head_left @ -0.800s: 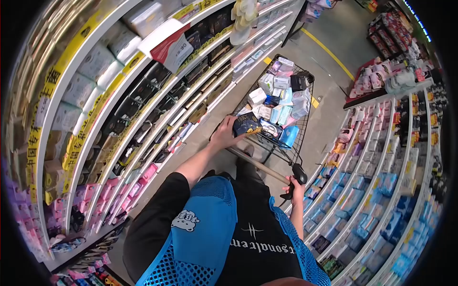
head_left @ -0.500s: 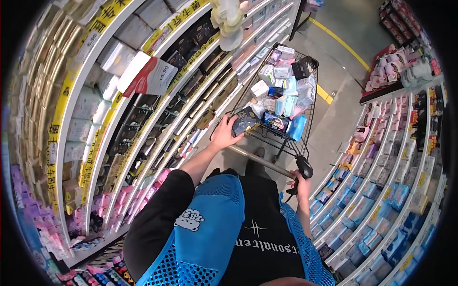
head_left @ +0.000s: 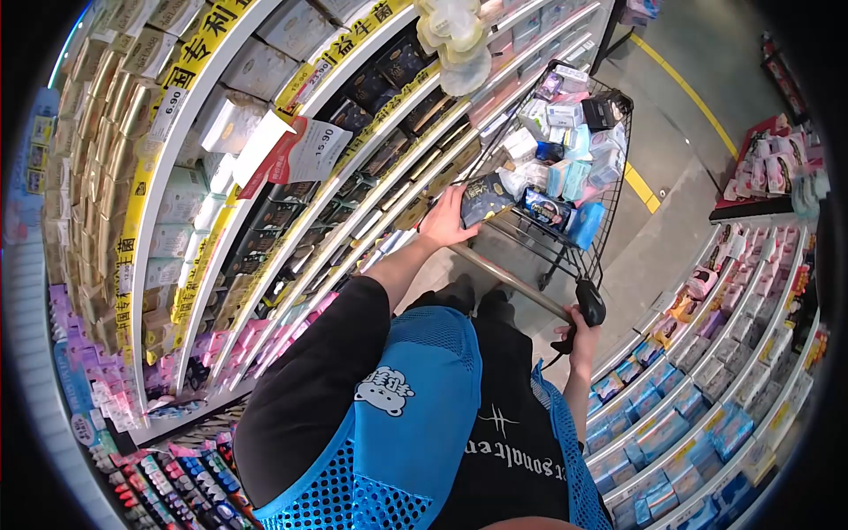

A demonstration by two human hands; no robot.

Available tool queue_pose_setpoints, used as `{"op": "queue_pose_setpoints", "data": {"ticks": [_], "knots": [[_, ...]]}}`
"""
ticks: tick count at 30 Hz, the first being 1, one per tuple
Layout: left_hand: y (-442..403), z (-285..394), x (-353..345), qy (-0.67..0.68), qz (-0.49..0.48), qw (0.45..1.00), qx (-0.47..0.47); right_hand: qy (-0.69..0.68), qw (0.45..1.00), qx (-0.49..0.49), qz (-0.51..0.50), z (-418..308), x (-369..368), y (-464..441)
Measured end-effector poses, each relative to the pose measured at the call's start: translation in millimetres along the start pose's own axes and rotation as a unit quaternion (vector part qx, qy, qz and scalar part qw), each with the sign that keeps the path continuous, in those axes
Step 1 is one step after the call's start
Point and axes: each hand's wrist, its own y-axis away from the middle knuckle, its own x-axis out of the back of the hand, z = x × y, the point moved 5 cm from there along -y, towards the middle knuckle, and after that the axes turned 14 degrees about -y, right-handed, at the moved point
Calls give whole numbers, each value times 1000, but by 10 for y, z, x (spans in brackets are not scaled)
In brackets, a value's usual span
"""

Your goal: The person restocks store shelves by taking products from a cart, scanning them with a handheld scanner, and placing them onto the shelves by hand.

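Note:
My left hand (head_left: 448,221) grips a dark patterned package (head_left: 485,199) at the near left end of a wire shopping cart (head_left: 603,243). The cart handle (head_left: 508,280) runs just below that hand. My right hand (head_left: 579,337) is closed round a black device (head_left: 589,303) with a trigger-like part and a cable, at the right end of the handle. White boxes, a black box (head_left: 603,112), a blue pack (head_left: 586,225) and several other packages fill the cart.
Shelves of boxed and wrapped packs rise close on the left, with a red and white price sign (head_left: 296,157) sticking out. More shelves (head_left: 680,389) curve along the right. A yellow line (head_left: 693,99) marks the floor, and a red display stand (head_left: 751,172) is at the upper right.
The view has shifted, so the cart and both hands appear farther right and more of the left shelves shows. The dark package remains in my left hand.

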Motion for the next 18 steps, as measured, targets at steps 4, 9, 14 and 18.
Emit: {"op": "queue_pose_setpoints", "data": {"ticks": [4,9,14,18], "knots": [[-214,-70,36,-11,-11,1000,5,11,1000,-16,21,-59,-121,-184],[-418,-192,133,5,20,1000,11,36,999,-20,24,-182,-338,-369],[-577,-256,252,41,21,999,19,55,997,-16,49,-248,-495,-508],[-682,-390,230,69,41,997,5,66,992,-4,110,-242,-652,-602]]}}
